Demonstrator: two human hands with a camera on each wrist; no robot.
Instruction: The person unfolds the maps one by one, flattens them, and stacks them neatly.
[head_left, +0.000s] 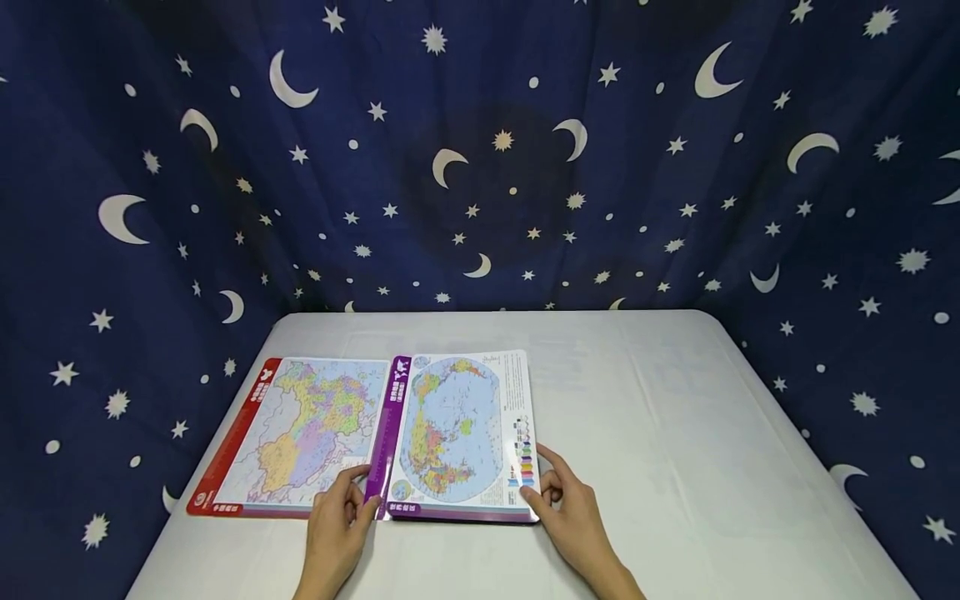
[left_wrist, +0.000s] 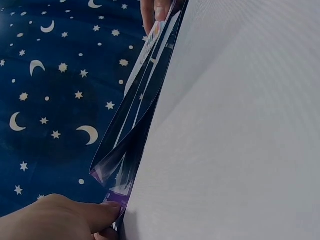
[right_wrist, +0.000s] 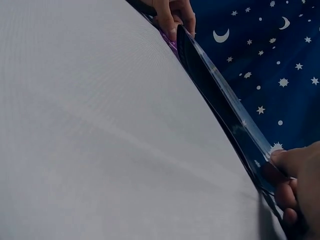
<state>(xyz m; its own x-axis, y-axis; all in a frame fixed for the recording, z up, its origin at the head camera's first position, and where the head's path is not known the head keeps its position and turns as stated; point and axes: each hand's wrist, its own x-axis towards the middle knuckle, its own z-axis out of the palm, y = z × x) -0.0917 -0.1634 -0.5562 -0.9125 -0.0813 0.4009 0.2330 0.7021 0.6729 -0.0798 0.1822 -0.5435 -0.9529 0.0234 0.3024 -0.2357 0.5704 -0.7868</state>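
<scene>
A world map [head_left: 452,433] with a purple left border lies flat on the white table, beside a red-bordered map [head_left: 318,433] to its left. My left hand [head_left: 337,525] pinches the purple border near its lower left corner. At the lower right corner, my right hand [head_left: 576,518] grips the map's edge between thumb and fingers. In the right wrist view, the world map's top layer [right_wrist: 235,100] stands slightly raised from a dark layer below, with the right hand [right_wrist: 295,175] holding its edge. The left wrist view shows the left thumb [left_wrist: 102,214] on the purple corner.
The white table [head_left: 675,450] extends right of the maps and has rounded far corners. A dark blue curtain [head_left: 480,108] with white moons and stars hangs behind it and along both sides.
</scene>
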